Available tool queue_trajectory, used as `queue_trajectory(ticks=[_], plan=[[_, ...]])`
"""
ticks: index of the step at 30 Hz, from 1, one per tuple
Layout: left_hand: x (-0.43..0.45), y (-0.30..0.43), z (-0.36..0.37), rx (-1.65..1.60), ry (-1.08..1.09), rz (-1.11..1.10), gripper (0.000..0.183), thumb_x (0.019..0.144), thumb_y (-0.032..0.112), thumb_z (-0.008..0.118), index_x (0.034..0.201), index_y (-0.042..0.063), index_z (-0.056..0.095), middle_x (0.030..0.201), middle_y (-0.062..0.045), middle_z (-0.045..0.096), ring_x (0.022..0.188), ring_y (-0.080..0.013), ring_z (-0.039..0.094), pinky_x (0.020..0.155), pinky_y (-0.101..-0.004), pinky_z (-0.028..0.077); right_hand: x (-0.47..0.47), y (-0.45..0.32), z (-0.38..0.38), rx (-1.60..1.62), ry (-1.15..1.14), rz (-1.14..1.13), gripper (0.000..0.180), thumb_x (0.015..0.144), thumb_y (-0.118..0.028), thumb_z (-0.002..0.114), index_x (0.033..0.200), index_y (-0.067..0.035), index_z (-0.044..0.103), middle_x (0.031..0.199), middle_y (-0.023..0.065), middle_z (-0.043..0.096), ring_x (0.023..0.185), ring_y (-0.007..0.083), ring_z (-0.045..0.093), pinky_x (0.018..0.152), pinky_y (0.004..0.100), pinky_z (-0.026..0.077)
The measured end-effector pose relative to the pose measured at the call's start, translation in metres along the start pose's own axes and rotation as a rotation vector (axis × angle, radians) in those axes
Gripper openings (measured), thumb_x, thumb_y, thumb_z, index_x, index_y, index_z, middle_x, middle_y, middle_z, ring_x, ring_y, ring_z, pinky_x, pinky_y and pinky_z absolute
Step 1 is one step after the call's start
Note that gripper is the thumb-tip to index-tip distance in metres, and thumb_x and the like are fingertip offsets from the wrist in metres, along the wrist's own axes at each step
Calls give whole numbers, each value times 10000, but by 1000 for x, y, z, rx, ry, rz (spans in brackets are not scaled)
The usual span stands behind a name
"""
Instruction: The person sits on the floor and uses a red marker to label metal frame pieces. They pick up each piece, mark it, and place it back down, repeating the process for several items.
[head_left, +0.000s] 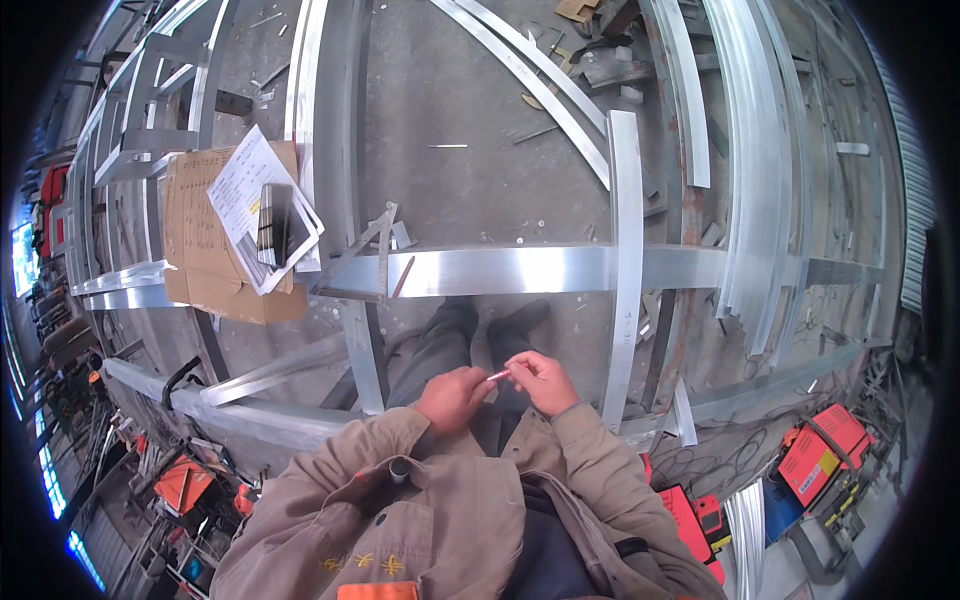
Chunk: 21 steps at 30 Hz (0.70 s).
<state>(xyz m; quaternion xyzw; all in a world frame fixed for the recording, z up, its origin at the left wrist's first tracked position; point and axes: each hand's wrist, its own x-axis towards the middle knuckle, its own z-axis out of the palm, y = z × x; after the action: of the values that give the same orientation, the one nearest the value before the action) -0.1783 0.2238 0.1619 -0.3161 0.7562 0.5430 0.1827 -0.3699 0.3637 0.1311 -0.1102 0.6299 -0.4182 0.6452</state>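
Observation:
My left hand and my right hand meet in front of my body, each pinching one end of a short, thin red stick; whether it is a pen or a pencil is too small to tell. Ahead of them a wide metal bar runs crosswise. On that bar lie a metal triangle square and a reddish-brown pencil. To the right a long flat metal strip crosses over the bar, with handwritten marks on its face.
At left, a flattened cardboard box carries printed sheets and a dark smartphone. Long metal strips lie at right. A metal rail passes at left near my elbow. Red machines stand behind at lower right.

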Motion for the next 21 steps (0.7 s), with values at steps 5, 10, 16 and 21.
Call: queue_trajectory(ticks=[5,10,16,21], plan=[[-11,-27,-37,-72,319,-290,691,967,383,761,1498,15,517,1230,-229,666,1091,-378,691,925,-472,558,67,-2,11,25,225,-30,173,1059,-175,684,1081,-9,728,888,17,738,775,79,667,713,274,547],[-25,-58,-50,22,195,-296,614,944,342,778,1427,16,586,1077,-193,706,980,-361,710,873,-463,565,145,-7,11,-553,340,-298,173,1009,-182,715,1123,-54,732,993,110,765,847,256,729,775,398,580],[-27,-60,-58,-13,126,-278,437,948,255,777,1281,-9,672,953,-186,707,896,-354,699,824,-449,558,186,-5,12,-1036,422,-603,170,887,-91,667,1043,-95,734,1046,115,706,1037,351,662,885,482,542],[-23,-60,-62,62,62,-298,389,954,257,776,1240,13,676,900,-132,697,837,-318,696,784,-436,558,183,6,20,-1079,523,-518,193,818,-64,663,996,-115,714,1074,53,654,1126,286,617,935,427,512]])
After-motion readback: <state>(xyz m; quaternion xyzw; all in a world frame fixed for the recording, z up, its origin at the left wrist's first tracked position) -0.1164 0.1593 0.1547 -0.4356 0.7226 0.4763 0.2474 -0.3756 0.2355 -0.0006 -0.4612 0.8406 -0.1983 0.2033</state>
